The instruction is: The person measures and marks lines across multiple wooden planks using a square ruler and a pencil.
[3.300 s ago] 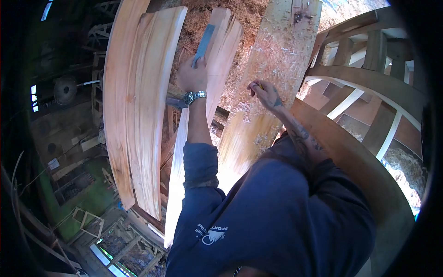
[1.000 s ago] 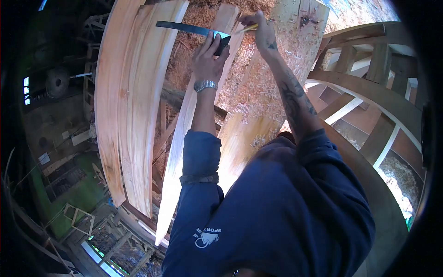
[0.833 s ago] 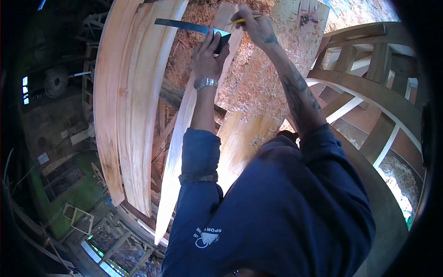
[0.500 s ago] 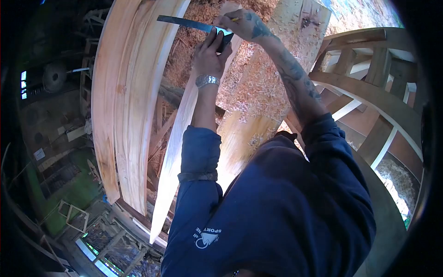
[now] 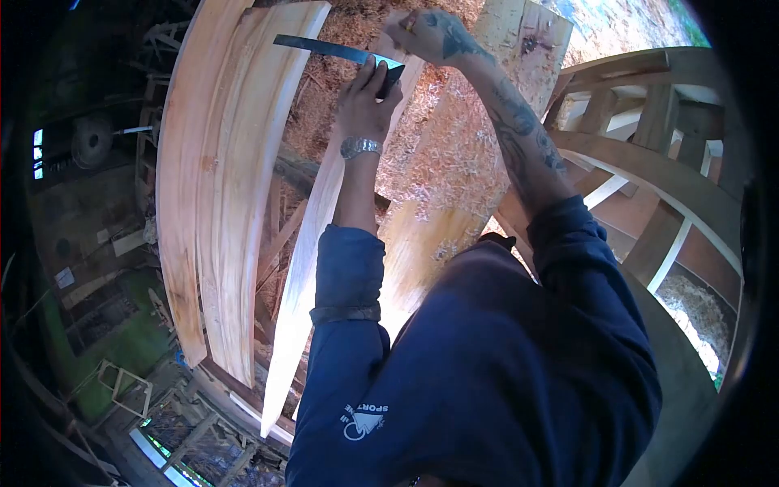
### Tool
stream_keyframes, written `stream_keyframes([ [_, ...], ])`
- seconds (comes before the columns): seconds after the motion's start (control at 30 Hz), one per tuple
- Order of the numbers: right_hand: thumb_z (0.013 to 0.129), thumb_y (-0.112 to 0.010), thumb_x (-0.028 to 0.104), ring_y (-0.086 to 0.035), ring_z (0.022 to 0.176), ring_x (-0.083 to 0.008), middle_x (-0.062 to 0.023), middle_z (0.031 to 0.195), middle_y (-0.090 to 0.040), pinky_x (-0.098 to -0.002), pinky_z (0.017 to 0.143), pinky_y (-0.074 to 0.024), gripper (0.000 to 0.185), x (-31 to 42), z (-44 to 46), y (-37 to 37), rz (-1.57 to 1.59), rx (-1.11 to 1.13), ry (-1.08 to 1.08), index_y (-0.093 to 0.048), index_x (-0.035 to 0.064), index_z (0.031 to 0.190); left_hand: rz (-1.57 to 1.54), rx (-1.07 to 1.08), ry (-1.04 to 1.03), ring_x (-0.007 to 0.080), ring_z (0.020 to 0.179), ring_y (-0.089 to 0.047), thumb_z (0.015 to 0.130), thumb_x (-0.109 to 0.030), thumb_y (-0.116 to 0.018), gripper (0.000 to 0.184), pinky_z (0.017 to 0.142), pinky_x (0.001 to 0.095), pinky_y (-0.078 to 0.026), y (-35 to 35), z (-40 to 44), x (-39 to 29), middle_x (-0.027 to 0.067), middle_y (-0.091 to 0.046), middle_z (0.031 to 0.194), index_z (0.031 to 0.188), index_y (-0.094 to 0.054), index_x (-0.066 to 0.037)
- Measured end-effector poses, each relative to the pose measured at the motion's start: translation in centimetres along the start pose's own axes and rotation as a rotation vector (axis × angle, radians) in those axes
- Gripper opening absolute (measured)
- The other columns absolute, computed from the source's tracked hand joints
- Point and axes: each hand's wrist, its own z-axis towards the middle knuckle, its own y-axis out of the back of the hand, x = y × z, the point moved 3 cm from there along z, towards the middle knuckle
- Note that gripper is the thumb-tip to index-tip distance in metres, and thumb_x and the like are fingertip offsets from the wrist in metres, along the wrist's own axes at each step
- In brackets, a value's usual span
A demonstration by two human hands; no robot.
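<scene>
My left hand (image 5: pixel 367 105) is closed on the dark stock of a try square (image 5: pixel 324 47) and holds it against a long narrow board (image 5: pixel 312 235). The square's metal blade sticks out to the left, its tip over the wide planks. Just beyond the square, above the far end of the narrow board, is my right hand (image 5: pixel 432 36). Its fingers are closed around a pencil (image 5: pixel 408 27), of which only a small yellowish bit shows. The pencil's point is blurred, so I cannot tell whether it touches the wood.
Long wide planks (image 5: pixel 231 178) lie to the left. A broad board (image 5: pixel 430 235) strewn with wood shavings (image 5: pixel 458 154) is on the right. Further right stands a curved wooden frame (image 5: pixel 649 154) with crosspieces. A fan (image 5: pixel 92 142) is at the far left.
My right hand has moved slightly up and away from the square, with the pencil still in its fingers. My left hand and the square have stayed nearly in place; the view has shifted slightly.
</scene>
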Motion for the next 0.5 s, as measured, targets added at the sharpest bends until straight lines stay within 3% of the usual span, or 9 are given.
stream_keyframes([
  [0.07, 0.1, -0.053, 0.065, -0.075, 0.086, -0.0339, -0.0167, 0.088, -0.076, -0.043, 0.083, -0.0607, 0.056, 0.5, 0.0, -0.4, 0.089, -0.261, 0.1, -0.083, 0.0189, 0.104, 0.005, 0.019, 0.013, 0.0345, 0.113, -0.069, 0.085, -0.039, -0.078, 0.048, 0.1, 0.0436, -0.056, 0.1, 0.2, -0.5, 0.0063, -0.067, 0.142, 0.127, -0.077, -0.016],
  [0.1, 0.101, -0.054, 0.063, -0.075, 0.087, -0.0343, -0.0177, 0.086, -0.076, -0.0425, 0.084, -0.0603, 0.058, 0.6, 0.5, -1.0, 0.081, -0.223, 0.093, -0.083, 0.0131, 0.098, 0.012, 0.025, 0.015, 0.0346, 0.113, -0.069, 0.085, -0.039, -0.078, 0.048, 0.1, 0.0439, -0.056, 0.2, 0.3, -0.5, 0.0069, -0.067, 0.142, 0.127, -0.077, -0.016],
  [0.2, 0.102, -0.053, 0.061, -0.074, 0.087, -0.0346, -0.0178, 0.085, -0.076, -0.0431, 0.084, -0.06, 0.06, 0.5, 1.5, -2.6, 0.155, -0.035, 0.171, -0.081, 0.009, 0.097, -0.01, 0.047, 0.023, 0.035, 0.114, -0.069, 0.085, -0.038, -0.079, 0.048, 0.1, 0.0445, -0.056, 0.4, 0.2, -0.6, 0.0083, -0.067, 0.142, 0.128, -0.076, -0.016],
  [0.23, 0.105, -0.052, 0.057, -0.074, 0.083, -0.0332, -0.0175, 0.083, -0.075, -0.0442, 0.081, -0.0596, 0.057, 0.4, 1.8, -2.5, 0.061, -0.022, 0.291, -0.081, 0.0081, 0.097, -0.025, 0.054, 0.027, 0.0351, 0.114, -0.069, 0.085, -0.038, -0.079, 0.049, 0.1, 0.0447, -0.056, 0.4, 0.3, -0.5, 0.0087, -0.067, 0.142, 0.128, -0.076, -0.016],
  [0.33, 0.106, -0.049, 0.055, -0.075, 0.079, -0.0307, -0.0188, 0.077, -0.073, -0.0439, 0.078, -0.0591, 0.061, -0.5, -1.0, -1.3, 0.29, -0.08, 0.029, -0.081, 0.0076, 0.086, -0.028, 0.021, 0.003, 0.0341, 0.115, -0.069, 0.084, -0.038, -0.081, 0.05, 0.101, 0.0437, -0.055, -0.2, 0.1, 0.3, 0.0093, -0.066, 0.143, 0.129, -0.076, -0.015],
  [0.37, 0.106, -0.048, 0.058, -0.076, 0.08, -0.0282, -0.0166, 0.075, -0.074, -0.0414, 0.079, -0.0597, 0.064, 0.3, -2.3, 1.3, 0.129, 0.083, -0.06, -0.081, 0.0091, 0.08, -0.024, 0.018, -0.001, 0.034, 0.116, -0.069, 0.084, -0.038, -0.081, 0.05, 0.101, 0.0433, -0.055, -0.4, 0.0, 0.5, 0.0092, -0.066, 0.143, 0.129, -0.076, -0.015],
  [0.5, 0.102, -0.049, 0.066, -0.076, 0.082, -0.032, -0.0117, 0.077, -0.077, -0.0439, 0.083, -0.0595, 0.069, -1.4, -5.1, 1.6, 0.055, 0.103, -0.194, -0.081, 0.0089, 0.08, -0.047, 0.025, -0.023, 0.0335, 0.119, -0.068, 0.084, -0.036, -0.082, 0.051, 0.106, 0.0429, -0.052, -0.5, 0.3, 0.2, 0.0089, -0.066, 0.143, 0.13, -0.075, -0.013],
])
